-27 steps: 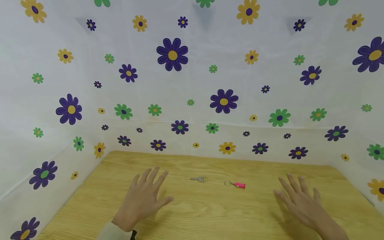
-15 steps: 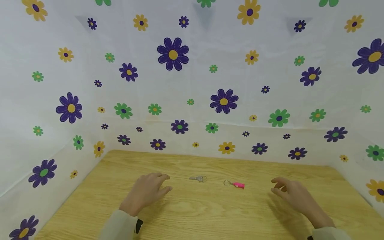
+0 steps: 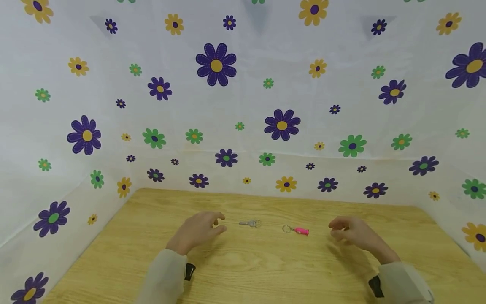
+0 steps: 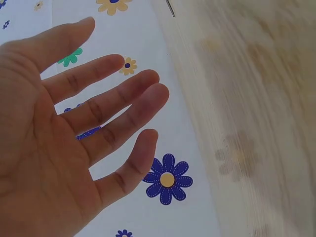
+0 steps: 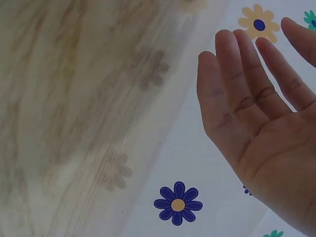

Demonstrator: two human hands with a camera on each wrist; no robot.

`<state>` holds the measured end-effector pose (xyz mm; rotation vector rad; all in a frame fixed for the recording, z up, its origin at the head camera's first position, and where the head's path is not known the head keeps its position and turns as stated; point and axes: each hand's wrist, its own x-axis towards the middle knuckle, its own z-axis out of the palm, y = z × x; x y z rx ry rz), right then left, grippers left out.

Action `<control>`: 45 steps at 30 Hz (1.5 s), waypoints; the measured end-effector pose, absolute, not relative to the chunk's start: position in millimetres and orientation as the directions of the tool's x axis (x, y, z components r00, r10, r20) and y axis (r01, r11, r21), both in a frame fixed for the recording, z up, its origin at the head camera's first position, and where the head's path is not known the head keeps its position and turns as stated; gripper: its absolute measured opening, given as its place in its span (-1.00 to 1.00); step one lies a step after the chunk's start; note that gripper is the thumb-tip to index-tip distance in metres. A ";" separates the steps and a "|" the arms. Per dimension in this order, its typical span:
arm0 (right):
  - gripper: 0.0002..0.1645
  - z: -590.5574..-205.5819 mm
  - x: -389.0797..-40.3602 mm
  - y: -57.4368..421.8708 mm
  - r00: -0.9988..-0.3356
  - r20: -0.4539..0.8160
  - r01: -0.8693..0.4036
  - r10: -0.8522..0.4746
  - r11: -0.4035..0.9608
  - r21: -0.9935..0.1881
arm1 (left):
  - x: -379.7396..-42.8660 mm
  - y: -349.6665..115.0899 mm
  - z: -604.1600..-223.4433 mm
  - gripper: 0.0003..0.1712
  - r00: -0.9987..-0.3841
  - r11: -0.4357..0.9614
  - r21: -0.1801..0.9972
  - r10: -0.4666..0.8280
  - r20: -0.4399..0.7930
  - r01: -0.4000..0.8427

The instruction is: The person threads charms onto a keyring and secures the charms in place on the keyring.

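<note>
A silver key point(image 3: 248, 223) with a small ring lies flat on the wooden table. To its right lies a pink bullet-shaped keychain point(image 3: 301, 231) with a metal split ring point(image 3: 286, 229) on its left end. My left hand point(image 3: 199, 230) hovers left of the key, fingers relaxed and bent a little, holding nothing. On the other side, my right hand point(image 3: 355, 234) is raised to the right of the keychain, also holding nothing. Both wrist views show the palms, with the left fingers point(image 4: 113, 108) spread apart and the right fingers point(image 5: 237, 74) loosely extended.
The wooden table point(image 3: 247, 270) has a light grain and reaches back to a white flower-print sheet point(image 3: 243, 101), which encloses the back and both sides. Dark bands show at the left wrist point(image 3: 190, 271) and right wrist point(image 3: 375, 286).
Both hands have moved inward toward the key and the keychain. Their fingers, widely spread before, are now more relaxed and bent. The key and keychain have stayed in place.
</note>
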<state>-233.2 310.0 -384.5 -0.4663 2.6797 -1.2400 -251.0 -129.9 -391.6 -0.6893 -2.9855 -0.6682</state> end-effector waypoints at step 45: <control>-0.56 -393.7 -288.0 261.5 -0.946 -0.166 -0.009 -0.279 0.534 -0.845 | -323.6 -95.7 -400.0 -0.46 -0.825 0.476 0.836 0.562 -0.049 0.275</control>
